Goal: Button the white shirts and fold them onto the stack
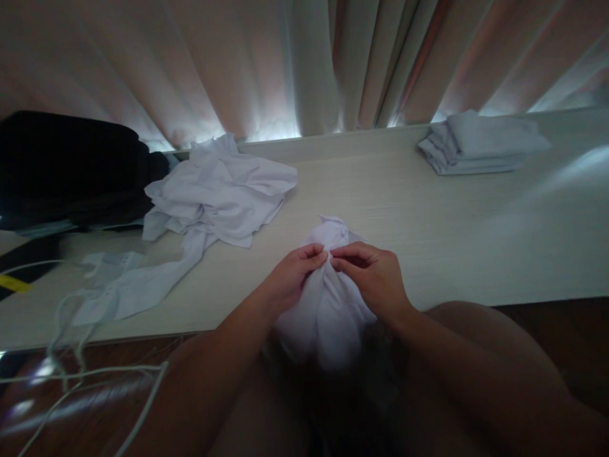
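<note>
A white garment (328, 304) lies bunched at the near edge of the pale wooden table (428, 216) and hangs down over it toward me. My left hand (295, 276) and my right hand (373, 273) both pinch its fabric, fingertips almost touching at the middle of the bundle. The top of the cloth pokes up just beyond my fingers.
A loose pile of white clothes (219, 190) sprawls at the left. A folded white stack (480, 143) sits at the far right. A dark bag (71, 168) lies far left. White cables (85, 355) trail over the left edge. Curtains (304, 63) hang behind.
</note>
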{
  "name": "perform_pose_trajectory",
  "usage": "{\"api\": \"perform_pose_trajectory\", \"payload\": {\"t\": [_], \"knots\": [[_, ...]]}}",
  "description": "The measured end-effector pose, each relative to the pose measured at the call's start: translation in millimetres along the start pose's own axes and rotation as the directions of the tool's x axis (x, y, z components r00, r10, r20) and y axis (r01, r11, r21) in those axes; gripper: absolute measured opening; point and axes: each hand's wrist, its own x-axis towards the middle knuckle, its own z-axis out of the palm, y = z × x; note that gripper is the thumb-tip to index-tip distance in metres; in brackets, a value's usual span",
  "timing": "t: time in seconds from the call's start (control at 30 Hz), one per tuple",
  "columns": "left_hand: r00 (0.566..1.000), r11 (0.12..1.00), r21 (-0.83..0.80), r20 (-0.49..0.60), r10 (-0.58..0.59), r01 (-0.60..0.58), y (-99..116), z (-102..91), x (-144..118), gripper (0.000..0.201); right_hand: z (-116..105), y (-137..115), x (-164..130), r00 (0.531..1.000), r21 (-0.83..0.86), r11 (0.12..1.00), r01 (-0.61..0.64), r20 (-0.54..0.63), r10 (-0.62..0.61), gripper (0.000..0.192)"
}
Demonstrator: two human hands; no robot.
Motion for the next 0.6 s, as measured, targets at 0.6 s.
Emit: {"api": "perform_pose_trajectory", "payload": {"t": [0.6], "knots": [[0.998, 0.999, -0.027, 0.042, -0.039, 0.04, -1.8, -2.8, -2.2, 0.03, 0.4, 0.3, -3.0, 0.977, -0.11, 0.972, 0.209, -0.013, -0.211, 0.014]]}}
